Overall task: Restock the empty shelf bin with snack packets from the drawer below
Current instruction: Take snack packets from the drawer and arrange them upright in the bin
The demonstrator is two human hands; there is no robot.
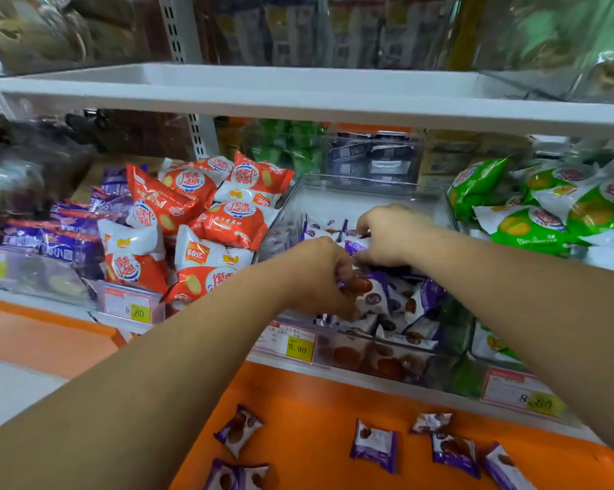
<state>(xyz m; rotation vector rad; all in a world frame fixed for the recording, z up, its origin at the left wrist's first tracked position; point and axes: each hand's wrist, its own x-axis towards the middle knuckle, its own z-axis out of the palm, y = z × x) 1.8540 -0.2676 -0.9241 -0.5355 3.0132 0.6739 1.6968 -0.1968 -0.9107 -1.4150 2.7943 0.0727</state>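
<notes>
Loose purple-and-white snack packets (374, 445) lie scattered on a glossy orange surface (298, 401); two are cut off by the frame edge. Left hand (316, 274) curls round one crinkly packet over the clear plastic bin (369, 187). Right hand (390, 235) pinches another deeper in. Pillow-shaped packets heap (401, 305) at the bin's front. Most fingertips hidden; upper shelf stock blurred.

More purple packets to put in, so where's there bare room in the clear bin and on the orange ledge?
The clear bin is bare at the back, behind the right hand. Its front is heaped with purple packets around the left hand. The orange ledge is bare between scattered packets.
</notes>
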